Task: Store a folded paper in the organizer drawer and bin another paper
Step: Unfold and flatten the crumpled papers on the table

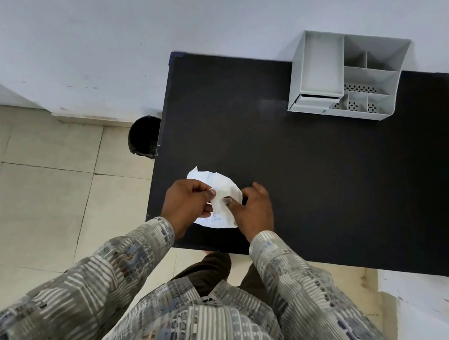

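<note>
Paper (222,188), white and crumpled with faint blue writing on it, sits at the near left part of a black tabletop (330,183), pinched between both hands. The left hand (189,202) has its grip closed on the sheet's left side, thumb and fingers clamped on a fold. The right hand (255,211) presses its thumb and fingertips into the sheet's right side, the other fingers loosely spread above the tabletop. Both sleeves (302,288) are of a grey patterned fabric.

The tabletop is matt and dark, with blue showing at its corners. At its far right edge stands a pale grey organizer (347,74), with one long open tray on the left, several smaller compartments on the right, some with perforated floors, and a small drawer (311,100) low at its front left. The drawer looks shut or nearly so; I cannot tell which.

A black bin (143,136) stands on the floor, just beside the tabletop's left edge and partly hidden by it. The floor (29,187) is of large beige tiles with thin joints. A plain white wall (124,14) rises behind, with a few small scuffs. More white sheets (431,325) lie at the far right, low in view.
</note>
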The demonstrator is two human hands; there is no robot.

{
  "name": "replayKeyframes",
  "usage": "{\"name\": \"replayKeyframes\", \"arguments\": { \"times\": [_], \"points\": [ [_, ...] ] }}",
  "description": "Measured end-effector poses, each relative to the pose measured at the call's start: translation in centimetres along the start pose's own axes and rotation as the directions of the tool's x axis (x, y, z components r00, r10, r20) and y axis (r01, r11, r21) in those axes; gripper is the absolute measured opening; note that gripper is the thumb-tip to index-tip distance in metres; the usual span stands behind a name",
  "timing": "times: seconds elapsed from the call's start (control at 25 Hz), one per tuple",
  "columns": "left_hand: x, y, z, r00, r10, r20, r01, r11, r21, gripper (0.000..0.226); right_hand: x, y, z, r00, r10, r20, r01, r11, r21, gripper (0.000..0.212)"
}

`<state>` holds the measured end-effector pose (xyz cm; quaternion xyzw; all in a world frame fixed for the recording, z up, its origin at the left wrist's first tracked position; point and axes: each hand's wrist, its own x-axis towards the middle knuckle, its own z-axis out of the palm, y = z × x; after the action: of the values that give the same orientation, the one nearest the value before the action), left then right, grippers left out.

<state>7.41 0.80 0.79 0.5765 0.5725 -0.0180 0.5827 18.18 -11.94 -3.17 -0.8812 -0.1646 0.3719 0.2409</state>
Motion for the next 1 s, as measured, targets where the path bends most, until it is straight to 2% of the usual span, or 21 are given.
{"name": "replayKeyframes", "arguments": {
  "times": [0.16,0.24,0.28,0.36,0.44,0.52,0.6,0.64,0.68,0.72,0.76,0.8,0.88,1.0],
  "points": [
    [0.0,-0.2,0.7,0.999,-0.014,-0.049,0.014,1.0,-0.004,0.01,-0.8,0.2,-1.5,0.973,-0.122,-0.194,0.131,0.991,0.036,0.025],
    [0.0,-0.1,0.9,0.999,-0.002,-0.04,0.002,1.0,0.006,0.01,-0.9,0.5,-2.0,0.976,-0.165,-0.139,0.163,0.986,-0.024,0.018],
    [0.0,0.0,1.0,1.0,0.005,-0.031,-0.005,1.0,0.012,0.01,-0.6,0.7,-1.7,0.987,-0.143,-0.074,0.139,0.988,-0.066,0.022],
    [0.0,-0.1,1.1,1.0,0.028,-0.011,-0.028,0.999,0.043,0.009,0.4,1.0,-1.0,0.997,0.001,0.073,0.003,0.998,-0.064,0.045],
    [0.0,-0.1,1.3,0.999,0.038,0.025,-0.04,0.997,0.072,0.008,1.4,0.9,-0.4,0.972,0.113,0.204,-0.104,0.993,-0.057,0.062],
    [0.3,-0.2,1.2,0.994,-0.003,0.113,-0.004,0.998,0.061,0.013,2.0,0.6,0.1,0.967,0.107,0.229,-0.085,0.991,-0.103,0.053],
    [0.7,-0.8,0.9,0.986,-0.037,0.162,0.021,0.995,0.099,0.026,1.9,0.5,0.4,0.989,0.07,0.129,-0.049,0.986,-0.162,0.036],
    [1.2,-1.4,0.6,0.992,0.031,0.125,-0.06,0.971,0.231,0.029,1.7,0.6,0.5,0.996,0.053,0.074,-0.037,0.979,-0.199,0.031],
    [1.8,-2.2,0.1,0.982,0.153,0.109,-0.186,0.876,0.445,0.032,1.6,0.9,0.4,0.999,0.044,0.029,-0.036,0.974,-0.222,0.028],
    [2.5,-3.1,-0.5,0.961,0.23,0.155,-0.275,0.717,0.641,0.042,1.7,1.3,0.2,0.999,0.047,-0.008,-0.047,0.974,-0.223,0.026],
    [3.0,-3.8,-0.9,0.944,0.251,0.212,-0.323,0.581,0.747,0.055,1.8,1.7,-0.3,0.998,0.063,-0.033,-0.068,0.974,-0.217,0.024],
    [3.3,-4.3,-1.3,0.94,0.238,0.246,-0.337,0.523,0.783,0.064,1.9,2.1,-0.8,0.996,0.084,-0.041,-0.091,0.971,-0.22,0.022],
    [3.5,-4.9,-1.5,0.941,0.232,0.247,-0.335,0.533,0.777,0.079,2.0,2.7,-1.6,0.997,0.069,-0.037,-0.076,0.958,-0.276,0.02],
    [3.5,-5.4,-1.6,0.96,0.209,0.186,-0.278,0.638,0.719,0.108,1.8,2.9,-1.8,0.998,0.045,-0.041,-0.055,0.949,-0.31,0.02]
  ]
}}
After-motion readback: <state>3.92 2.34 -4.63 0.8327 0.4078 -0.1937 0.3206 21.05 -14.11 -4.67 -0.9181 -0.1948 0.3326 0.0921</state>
